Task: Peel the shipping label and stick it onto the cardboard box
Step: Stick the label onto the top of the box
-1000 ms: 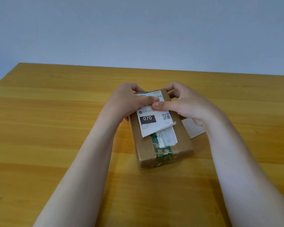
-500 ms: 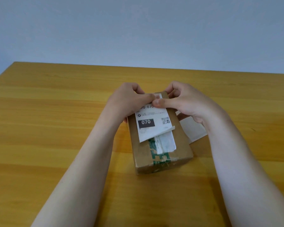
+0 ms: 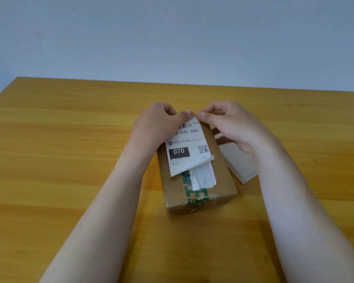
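Plain grey-blue wall behind, yellow wooden table point(image 3: 70, 160) in front of you, nothing else on it but the job. The cardboard box point(image 3: 221, 172) sits centre, long side running away from you, green printed tape point(image 3: 194, 194) along its top seam with a torn white remnant point(image 3: 204, 176) of an old sticker on it.

The shipping label point(image 3: 187, 149) lies on the box top, slightly skewed. Your left hand point(image 3: 157, 123) and right hand point(image 3: 231, 123) both have thumb and fingers closed on its far edge, thumbs nearly touching. The near right corner is curled up, not stuck; the near edge looks loose too.

Handling, as a guess: thin paper, light, floppy, tacky underneath, creases and grabs on first contact. Keep hold at the far corners, keep it taut, then smooth from far end toward you. The box looks stiff enough to press on.

Readable: "070" white on a black block, "0-070-A80" above it (start hidden by your left hand), a barcode, a QR code at right. Small print is too blurred to read.

Backing sheet point(image 3: 239, 166) lies flat on the table just right of the box, partly under your right wrist.
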{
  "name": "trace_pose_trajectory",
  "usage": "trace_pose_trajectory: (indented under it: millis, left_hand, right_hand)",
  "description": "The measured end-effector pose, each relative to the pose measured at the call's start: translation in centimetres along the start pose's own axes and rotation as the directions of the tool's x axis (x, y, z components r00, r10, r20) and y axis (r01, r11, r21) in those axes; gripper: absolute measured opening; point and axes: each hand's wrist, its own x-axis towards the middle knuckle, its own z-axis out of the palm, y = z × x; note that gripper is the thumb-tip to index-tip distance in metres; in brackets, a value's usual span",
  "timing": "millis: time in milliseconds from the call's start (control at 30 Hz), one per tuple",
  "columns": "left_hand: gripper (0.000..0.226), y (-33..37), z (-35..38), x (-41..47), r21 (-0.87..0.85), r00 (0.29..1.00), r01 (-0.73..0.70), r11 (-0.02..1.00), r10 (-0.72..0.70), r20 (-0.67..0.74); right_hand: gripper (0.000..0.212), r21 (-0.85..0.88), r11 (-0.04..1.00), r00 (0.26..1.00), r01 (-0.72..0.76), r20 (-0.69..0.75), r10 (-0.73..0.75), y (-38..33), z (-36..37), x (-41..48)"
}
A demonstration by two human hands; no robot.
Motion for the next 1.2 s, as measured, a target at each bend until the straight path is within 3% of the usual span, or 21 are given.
trace_pose_trajectory:
  millis: [133,233,367,567,667,967,1200]
  left_hand:
    - [0.038,-0.7,-1.2,0.4,0.09,0.987,0.058,0.994,-0.044,-0.154]
    - [0.038,-0.6,-2.6,-0.1,0.005,0.993,0.086,0.996,-0.085,-0.087]
    - [0.047,0.6,-3.3,-1.4,-0.042,0.991,0.063,0.997,-0.058,0.119]
    - [0.076,0.1,-3.2,-1.2,-0.054,0.971,-0.017,0.998,0.029,0.236]
    - [0.075,0.1,-2.8,-1.1,-0.039,0.972,-0.019,0.999,0.027,0.233]
    - [0.053,0.4,-2.3,-1.2,-0.03,0.982,0.01,0.999,-0.004,0.189]
    - [0.046,0.5,-2.0,-1.3,-0.016,0.989,-0.003,1.0,0.005,0.146]
  right_hand:
    - [0.049,0.027,0.998,0.999,0.051,-0.004,-0.051,-1.0,-0.1,-0.4]
    - [0.064,-0.116,0.992,0.994,0.056,0.096,-0.045,-1.6,-0.4,-1.3]
    - [0.052,-0.164,0.986,0.985,0.043,0.169,-0.015,-2.0,-0.5,-1.7]
    - [0.058,-0.182,0.983,0.985,0.034,0.171,-0.002,-1.5,-0.6,-1.6]
    - [0.068,-0.181,0.983,0.991,0.023,0.132,0.001,-1.3,-0.5,-1.4]
    - [0.049,-0.198,0.98,0.998,-0.011,0.057,0.023,-0.8,-0.7,-1.0]
    - [0.063,-0.282,0.959,0.999,-0.035,-0.004,0.036,-1.1,-0.5,-1.2]
